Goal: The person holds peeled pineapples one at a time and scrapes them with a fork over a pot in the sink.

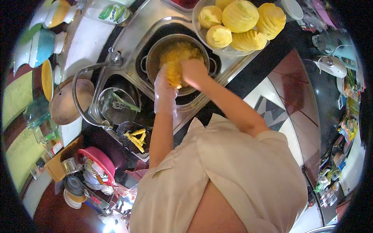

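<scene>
One gloved left hand (pixel 167 83) curls closed around yellow fruit (pixel 173 73) over the pot (pixel 154 64) in the sink (pixel 134 40), best kept low, steady and well inside the rim, while blur hides how closed the right hand (pixel 194 72) is or what it grips.

Head-height view, steeply downward

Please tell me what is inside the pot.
The pot holds yellow shreds. The gloved left hand holds a yellow piece over it, with the blurred right hand alongside. The shreds and hands cover most of the bottom, so what lies there is hidden.
</scene>
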Action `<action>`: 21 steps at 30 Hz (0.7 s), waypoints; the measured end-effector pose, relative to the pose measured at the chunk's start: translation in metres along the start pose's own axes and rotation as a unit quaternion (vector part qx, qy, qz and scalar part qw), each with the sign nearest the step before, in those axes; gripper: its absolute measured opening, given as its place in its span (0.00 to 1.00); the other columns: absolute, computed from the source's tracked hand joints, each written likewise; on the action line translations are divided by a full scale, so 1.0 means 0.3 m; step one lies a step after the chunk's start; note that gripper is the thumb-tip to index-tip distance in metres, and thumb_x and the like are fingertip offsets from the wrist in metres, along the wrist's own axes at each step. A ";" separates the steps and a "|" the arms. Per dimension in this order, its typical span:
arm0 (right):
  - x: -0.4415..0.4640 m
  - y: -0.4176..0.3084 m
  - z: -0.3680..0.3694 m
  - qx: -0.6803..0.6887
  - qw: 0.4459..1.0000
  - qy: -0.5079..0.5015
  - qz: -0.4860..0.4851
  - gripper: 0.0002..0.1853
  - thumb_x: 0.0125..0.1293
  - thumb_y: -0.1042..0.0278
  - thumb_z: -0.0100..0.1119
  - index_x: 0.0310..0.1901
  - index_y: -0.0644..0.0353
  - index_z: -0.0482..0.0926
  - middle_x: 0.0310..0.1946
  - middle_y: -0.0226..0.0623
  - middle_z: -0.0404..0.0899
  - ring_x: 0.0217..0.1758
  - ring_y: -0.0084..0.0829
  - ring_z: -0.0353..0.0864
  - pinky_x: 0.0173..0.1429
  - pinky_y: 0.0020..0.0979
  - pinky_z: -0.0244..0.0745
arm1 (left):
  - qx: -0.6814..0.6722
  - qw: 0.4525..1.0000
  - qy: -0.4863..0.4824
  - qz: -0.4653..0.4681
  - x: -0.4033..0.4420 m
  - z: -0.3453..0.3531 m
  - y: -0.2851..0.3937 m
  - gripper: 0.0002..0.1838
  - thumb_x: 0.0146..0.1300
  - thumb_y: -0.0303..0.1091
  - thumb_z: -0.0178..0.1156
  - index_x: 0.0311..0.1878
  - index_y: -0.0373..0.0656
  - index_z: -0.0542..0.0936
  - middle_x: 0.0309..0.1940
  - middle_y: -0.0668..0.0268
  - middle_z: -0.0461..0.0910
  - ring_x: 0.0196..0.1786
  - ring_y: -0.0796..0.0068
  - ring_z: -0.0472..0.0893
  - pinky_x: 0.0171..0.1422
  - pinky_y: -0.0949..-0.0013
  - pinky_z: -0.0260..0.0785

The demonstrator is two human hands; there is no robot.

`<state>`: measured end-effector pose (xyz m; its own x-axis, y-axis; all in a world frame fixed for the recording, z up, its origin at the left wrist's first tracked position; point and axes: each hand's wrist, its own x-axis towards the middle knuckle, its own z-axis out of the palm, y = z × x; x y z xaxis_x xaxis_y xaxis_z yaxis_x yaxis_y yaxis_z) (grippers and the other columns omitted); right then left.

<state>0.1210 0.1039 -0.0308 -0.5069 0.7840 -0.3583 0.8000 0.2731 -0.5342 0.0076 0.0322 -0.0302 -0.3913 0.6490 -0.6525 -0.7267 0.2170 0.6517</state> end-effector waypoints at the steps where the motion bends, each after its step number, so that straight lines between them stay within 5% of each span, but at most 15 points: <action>1: -0.031 -0.025 0.019 0.002 1.000 0.003 -0.021 0.13 0.60 0.67 0.46 0.42 0.56 0.78 0.30 0.49 0.81 0.33 0.49 0.81 0.40 0.47 0.75 | 0.070 0.995 -0.044 0.052 0.003 0.001 0.018 0.16 0.65 0.39 0.54 0.49 0.36 0.76 0.45 0.60 0.80 0.43 0.68 0.81 0.46 0.66 0.74; 3: -0.119 -0.051 0.030 0.014 0.996 0.031 -0.081 0.12 0.60 0.68 0.45 0.40 0.57 0.77 0.29 0.50 0.80 0.33 0.49 0.81 0.39 0.48 0.74 | 0.141 0.982 -0.083 0.097 -0.008 0.001 0.029 0.17 0.65 0.39 0.53 0.49 0.36 0.76 0.45 0.60 0.79 0.44 0.68 0.81 0.47 0.66 0.74; 5: -0.080 -0.009 0.029 0.008 0.997 0.010 -0.072 0.12 0.60 0.68 0.45 0.40 0.58 0.77 0.29 0.50 0.80 0.34 0.49 0.81 0.39 0.48 0.74 | -0.030 0.998 0.037 -0.029 0.005 0.017 0.047 0.17 0.66 0.39 0.53 0.51 0.37 0.75 0.45 0.60 0.79 0.46 0.67 0.80 0.49 0.66 0.73; 10: -0.022 -0.034 0.032 0.031 0.997 0.046 -0.048 0.13 0.62 0.66 0.43 0.40 0.58 0.78 0.30 0.49 0.80 0.36 0.48 0.81 0.39 0.47 0.75 | -0.009 1.000 -0.002 -0.024 0.030 -0.044 -0.003 0.17 0.65 0.39 0.54 0.52 0.38 0.74 0.46 0.60 0.79 0.47 0.66 0.80 0.48 0.64 0.73; 15: -0.075 -0.038 -0.013 0.029 0.998 -0.045 -0.035 0.14 0.60 0.67 0.45 0.44 0.59 0.77 0.31 0.51 0.80 0.38 0.49 0.81 0.42 0.47 0.74 | -0.013 0.998 0.035 -0.053 0.025 -0.040 0.022 0.19 0.65 0.41 0.54 0.54 0.38 0.73 0.47 0.59 0.79 0.47 0.67 0.80 0.47 0.61 0.74; 18: -0.006 -0.013 -0.019 0.026 1.000 0.001 -0.010 0.13 0.59 0.68 0.45 0.43 0.59 0.77 0.31 0.51 0.80 0.38 0.50 0.80 0.42 0.48 0.74 | 0.039 0.999 0.010 -0.029 0.014 -0.044 0.008 0.20 0.65 0.42 0.54 0.55 0.38 0.72 0.47 0.60 0.79 0.46 0.68 0.80 0.46 0.63 0.74; 20: -0.039 -0.035 0.026 0.000 0.996 0.039 -0.080 0.12 0.62 0.67 0.44 0.40 0.60 0.78 0.29 0.47 0.81 0.35 0.47 0.82 0.36 0.45 0.76 | 0.148 0.988 -0.010 0.040 0.027 -0.057 0.000 0.20 0.65 0.42 0.54 0.55 0.38 0.72 0.47 0.60 0.79 0.45 0.68 0.80 0.45 0.65 0.74; 21: -0.074 -0.049 -0.001 0.010 0.998 -0.011 -0.067 0.12 0.62 0.66 0.44 0.41 0.60 0.77 0.30 0.47 0.81 0.36 0.47 0.82 0.36 0.45 0.76 | 0.183 0.981 -0.016 0.064 0.022 -0.040 0.010 0.20 0.65 0.42 0.54 0.54 0.38 0.72 0.46 0.60 0.79 0.45 0.69 0.80 0.44 0.66 0.74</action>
<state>0.1205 0.0825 -0.0148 -0.6163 0.7282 -0.2997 0.7179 0.3631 -0.5940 -0.0040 0.0285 -0.0373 -0.4435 0.7091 -0.5482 -0.4194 0.3763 0.8261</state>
